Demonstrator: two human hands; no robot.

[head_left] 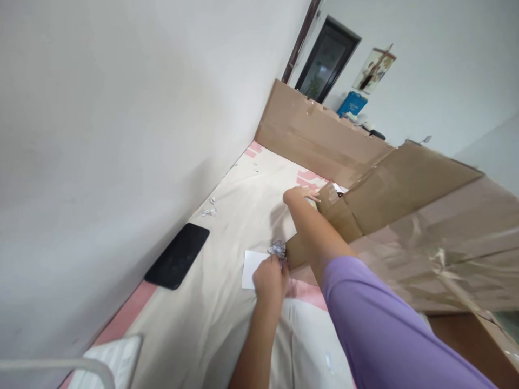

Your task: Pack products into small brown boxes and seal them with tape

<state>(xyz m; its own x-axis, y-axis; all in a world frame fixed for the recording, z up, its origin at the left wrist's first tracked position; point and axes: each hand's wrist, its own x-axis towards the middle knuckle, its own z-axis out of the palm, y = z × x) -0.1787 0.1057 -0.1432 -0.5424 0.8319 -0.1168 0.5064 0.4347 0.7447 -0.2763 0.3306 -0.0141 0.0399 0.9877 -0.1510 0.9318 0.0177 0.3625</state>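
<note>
A crumpled silvery-grey wad (278,248), perhaps foil or printed paper, is pinched in the curled fingers of my left hand (270,276). Under and beside that hand lies a white sheet of paper or card (250,268). My right hand (300,194) reaches further out, its fingers stretched against the near side of a small cardboard box (339,220). Whether the right thumb grips anything is hidden. The wad sits close by the box's lower left corner.
Tall cardboard panels (320,135) stand along the far and right sides. A black flat slab (178,256) lies by the white wall (121,135) at left. Small white scraps (208,212) rest on the pale cloth (239,205). A white striped object (117,356) is at lower left.
</note>
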